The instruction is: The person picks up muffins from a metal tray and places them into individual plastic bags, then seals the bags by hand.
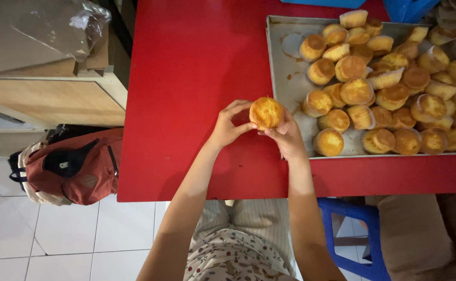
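Red table point(196, 67) over a white tiled floor point(46, 234), seen from above. Near the table's front edge, a golden muffin point(266, 112) is held up between both hands: left hand point(228, 125) at its 9 o'clock with fingers curled narrowly round the side, right hand point(286, 136) at its 5 o'clock, fingertips closed on the underside. At 3 o'clock from the muffin, just beside the right hand, lies a metal baking tray point(285, 78), its near-left corner bare and greasy, the rest heaped with muffins in pale paper cups point(394, 93), some upright, some tipped on their sides. At 12 to 1 o'clock, past the tray, blue plastic pieces point(410, 8) at the table's far edge. At 5 o'clock, under the table, a blue plastic stool point(363, 229). At 8 o'clock, on the floor, a rust-red backpack point(77, 171) beside a wooden cabinet point(56, 99); crumpled clear plastic wrap point(87, 21) lies on top of the cabinet at 10 o'clock.
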